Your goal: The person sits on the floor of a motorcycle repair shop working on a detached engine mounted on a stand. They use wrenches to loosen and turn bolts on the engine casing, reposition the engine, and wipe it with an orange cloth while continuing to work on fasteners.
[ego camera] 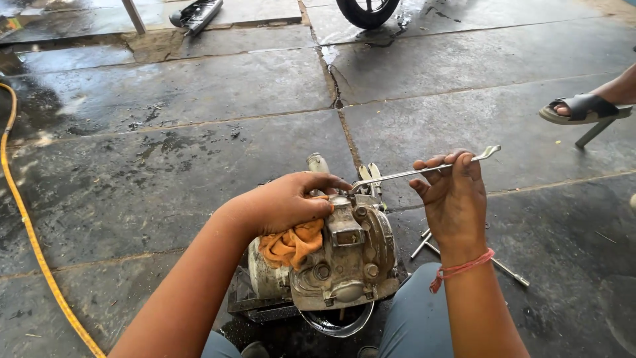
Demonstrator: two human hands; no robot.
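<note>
Grey-trousered knees (416, 318) are framing a grimy engine block (344, 255) sitting on the wet stone floor (199, 152). Left hand (285, 202) is pressing an orange rag (291, 244) against it, fingers closed on the cloth. Right hand (454, 195) is gripping a long metal wrench (424, 171), whose far end is meeting the engine's top.

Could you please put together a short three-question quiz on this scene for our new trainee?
1. True or false: the left hand presses an orange rag against the engine block.
2. Which tool does the right hand grip? A) hammer B) long metal wrench C) screwdriver
3. What lies along the left edge of the wet stone floor?

Key
1. True.
2. B; its far end sits on the engine's top.
3. A yellow hose.
</note>
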